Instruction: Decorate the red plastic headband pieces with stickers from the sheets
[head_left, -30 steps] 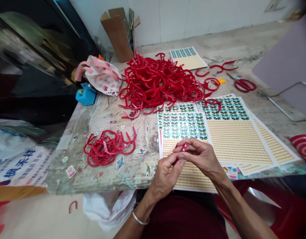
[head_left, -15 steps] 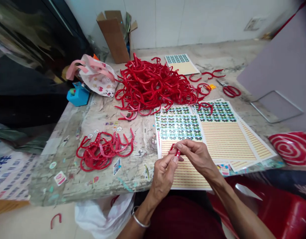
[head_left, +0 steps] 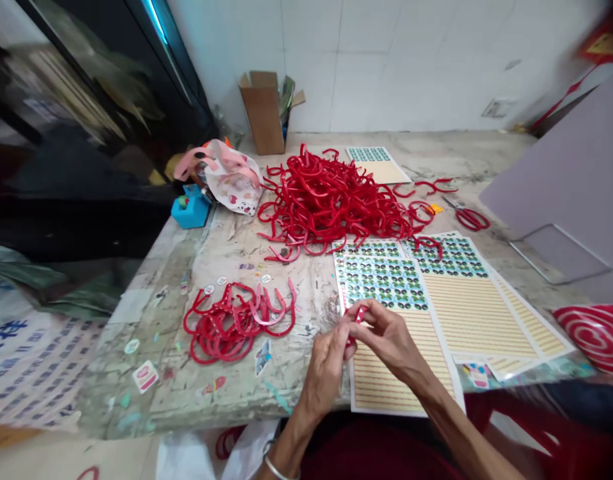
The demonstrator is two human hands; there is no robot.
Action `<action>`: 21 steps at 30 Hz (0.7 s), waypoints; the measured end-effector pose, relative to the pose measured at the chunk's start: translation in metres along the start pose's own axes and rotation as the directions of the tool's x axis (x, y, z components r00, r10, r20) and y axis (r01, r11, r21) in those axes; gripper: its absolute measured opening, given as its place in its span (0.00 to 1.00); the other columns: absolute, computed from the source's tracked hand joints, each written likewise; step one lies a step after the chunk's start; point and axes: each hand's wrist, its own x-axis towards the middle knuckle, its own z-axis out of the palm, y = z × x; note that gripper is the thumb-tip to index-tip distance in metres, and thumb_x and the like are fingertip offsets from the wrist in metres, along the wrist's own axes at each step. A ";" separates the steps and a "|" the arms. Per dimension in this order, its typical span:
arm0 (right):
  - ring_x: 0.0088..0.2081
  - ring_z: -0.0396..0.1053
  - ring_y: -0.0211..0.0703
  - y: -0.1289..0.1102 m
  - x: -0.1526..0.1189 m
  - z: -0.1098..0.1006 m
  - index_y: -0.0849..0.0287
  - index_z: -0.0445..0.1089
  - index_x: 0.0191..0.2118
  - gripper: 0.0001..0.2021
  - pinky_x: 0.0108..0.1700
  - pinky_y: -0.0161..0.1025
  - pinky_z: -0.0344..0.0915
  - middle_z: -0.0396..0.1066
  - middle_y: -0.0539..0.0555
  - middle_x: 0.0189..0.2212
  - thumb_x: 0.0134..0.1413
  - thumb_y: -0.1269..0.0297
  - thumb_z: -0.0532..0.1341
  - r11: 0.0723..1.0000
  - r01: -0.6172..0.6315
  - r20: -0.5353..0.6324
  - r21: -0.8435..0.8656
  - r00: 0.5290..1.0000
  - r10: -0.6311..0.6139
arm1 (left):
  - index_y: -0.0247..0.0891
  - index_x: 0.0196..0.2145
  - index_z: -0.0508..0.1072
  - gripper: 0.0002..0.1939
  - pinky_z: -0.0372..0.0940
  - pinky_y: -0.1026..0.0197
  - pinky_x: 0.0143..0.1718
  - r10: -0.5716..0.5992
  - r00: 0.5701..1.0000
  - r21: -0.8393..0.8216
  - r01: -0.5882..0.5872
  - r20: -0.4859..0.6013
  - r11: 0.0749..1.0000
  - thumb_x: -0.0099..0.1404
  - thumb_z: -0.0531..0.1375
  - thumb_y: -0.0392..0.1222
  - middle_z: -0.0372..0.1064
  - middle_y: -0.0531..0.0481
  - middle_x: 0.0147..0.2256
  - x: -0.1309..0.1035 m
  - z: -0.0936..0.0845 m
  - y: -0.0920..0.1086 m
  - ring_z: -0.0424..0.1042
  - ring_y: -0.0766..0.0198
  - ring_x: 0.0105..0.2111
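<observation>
My left hand [head_left: 325, 370] and my right hand [head_left: 392, 339] meet over the near edge of a sticker sheet [head_left: 404, 377]. Between their fingertips is a small red curved band [head_left: 360, 313], pinched by both hands and mostly covered by the fingers. Rows of small green, blue and black stickers fill the sheet's upper part, with tan lined strips below. To the left lies a small heap of red bands [head_left: 219, 337], some with white dots. Behind the sheets rises a large tangled pile of red curved bands [head_left: 331, 200].
More sticker sheets [head_left: 479, 320] overlap on the right. Red-handled scissors [head_left: 470, 217] lie beyond them. At the back are a cardboard box [head_left: 264, 120], a white bag with pink handles [head_left: 234, 180] and a blue tape dispenser [head_left: 190, 211]. A grey panel [head_left: 566, 180] borders the right side.
My view has tilted up and turned slightly left, so the table sits lower and further right. Both hands have drawn closer together around the red band.
</observation>
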 end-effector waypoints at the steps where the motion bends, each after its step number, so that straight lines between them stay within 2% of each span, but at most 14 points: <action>1: 0.29 0.70 0.36 0.001 0.004 0.001 0.60 0.68 0.35 0.12 0.31 0.34 0.69 0.72 0.52 0.30 0.52 0.56 0.61 1.000 -0.005 0.016 -0.003 1.000 0.005 | 0.33 0.39 0.73 0.20 0.60 0.63 0.33 0.019 1.000 0.026 -0.019 0.023 0.999 0.68 0.46 0.48 0.66 0.49 0.26 -0.001 -0.002 -0.001 0.64 0.64 0.30; 3: 0.27 0.69 0.36 0.004 0.015 -0.002 0.62 0.70 0.31 0.16 0.32 0.34 0.68 0.71 0.52 0.26 0.57 0.53 0.55 0.999 -0.026 0.078 -0.028 0.997 0.028 | 0.34 0.40 0.72 0.17 0.60 0.63 0.33 0.057 0.997 0.107 -0.062 0.043 0.992 0.67 0.48 0.46 0.66 0.50 0.27 -0.002 -0.005 -0.005 0.64 0.64 0.30; 5: 0.28 0.70 0.37 0.008 0.032 -0.013 0.63 0.71 0.31 0.20 0.31 0.35 0.68 0.72 0.53 0.26 0.57 0.50 0.53 0.996 -0.026 0.098 -0.080 0.995 0.034 | 0.35 0.39 0.72 0.15 0.61 0.63 0.35 0.117 0.993 0.239 -0.114 0.001 0.964 0.67 0.49 0.44 0.66 0.50 0.29 0.001 -0.010 -0.010 0.65 0.64 0.31; 8: 0.29 0.70 0.38 0.013 0.067 -0.042 0.61 0.72 0.33 0.18 0.30 0.34 0.67 0.74 0.54 0.30 0.54 0.51 0.55 0.955 0.058 -0.114 -0.291 0.989 -0.095 | 0.35 0.33 0.72 0.13 0.62 0.60 0.39 0.247 0.962 0.504 -0.159 -0.113 0.849 0.66 0.49 0.41 0.65 0.47 0.32 0.013 -0.025 -0.021 0.66 0.61 0.35; 9: 0.29 0.70 0.39 0.013 0.080 -0.053 0.61 0.73 0.33 0.17 0.29 0.34 0.66 0.74 0.53 0.30 0.53 0.51 0.57 0.918 0.061 -0.197 -0.391 0.969 -0.149 | 0.34 0.32 0.71 0.13 0.62 0.58 0.40 0.283 0.947 0.597 -0.140 -0.152 0.790 0.65 0.49 0.40 0.65 0.45 0.34 0.018 -0.032 -0.026 0.66 0.59 0.36; 10: 0.30 0.69 0.40 0.014 0.095 -0.064 0.61 0.73 0.33 0.15 0.31 0.35 0.65 0.73 0.54 0.29 0.50 0.52 0.59 0.905 0.054 -0.246 -0.422 0.954 -0.171 | 0.34 0.31 0.71 0.12 0.62 0.56 0.42 0.330 0.924 0.692 -0.110 -0.195 0.714 0.65 0.50 0.39 0.64 0.44 0.35 0.023 -0.039 -0.031 0.66 0.58 0.38; 12: 0.34 0.69 0.43 0.016 0.124 -0.083 0.61 0.73 0.31 0.13 0.35 0.36 0.64 0.73 0.54 0.31 0.48 0.55 0.62 0.901 0.028 -0.308 -0.434 0.934 -0.178 | 0.33 0.34 0.71 0.09 0.59 0.48 0.48 0.446 0.844 0.844 0.014 -0.297 0.536 0.61 0.52 0.37 0.63 0.39 0.41 0.033 -0.053 -0.040 0.63 0.52 0.44; 14: 0.35 0.69 0.45 0.020 0.150 -0.095 0.63 0.72 0.26 0.13 0.35 0.36 0.64 0.73 0.56 0.28 0.48 0.56 0.62 0.912 -0.031 -0.356 -0.410 0.926 -0.129 | 0.31 0.37 0.71 0.10 0.57 0.43 0.50 0.531 0.773 0.907 0.135 -0.348 0.398 0.59 0.54 0.37 0.60 0.36 0.47 0.039 -0.062 -0.046 0.59 0.46 0.49; 16: 0.36 0.70 0.45 0.027 0.170 -0.099 0.66 0.72 0.31 0.13 0.36 0.38 0.66 0.72 0.57 0.32 0.51 0.58 0.61 0.931 -0.079 -0.375 -0.356 0.925 -0.065 | 0.31 0.39 0.70 0.12 0.57 0.40 0.49 0.579 0.737 0.930 0.198 -0.350 0.310 0.58 0.55 0.38 0.58 0.34 0.50 0.041 -0.065 -0.049 0.57 0.42 0.51; 19: 0.41 0.69 0.42 0.037 0.184 -0.099 0.63 0.66 0.47 0.14 0.40 0.43 0.68 0.68 0.55 0.44 0.58 0.61 0.57 0.960 -0.108 -0.365 -0.259 0.931 0.007 | 0.31 0.38 0.71 0.12 0.59 0.40 0.49 0.600 0.744 0.951 0.159 -0.293 0.267 0.59 0.54 0.39 0.58 0.33 0.51 0.040 -0.061 -0.047 0.59 0.43 0.51; 21: 0.36 0.70 0.40 0.041 0.183 -0.100 0.64 0.67 0.44 0.14 0.36 0.41 0.69 0.69 0.55 0.40 0.57 0.59 0.58 0.974 -0.096 -0.355 -0.207 0.935 0.017 | 0.33 0.40 0.72 0.12 0.60 0.43 0.50 0.576 0.781 0.950 0.064 -0.239 0.307 0.61 0.53 0.39 0.58 0.35 0.51 0.039 -0.054 -0.044 0.60 0.46 0.51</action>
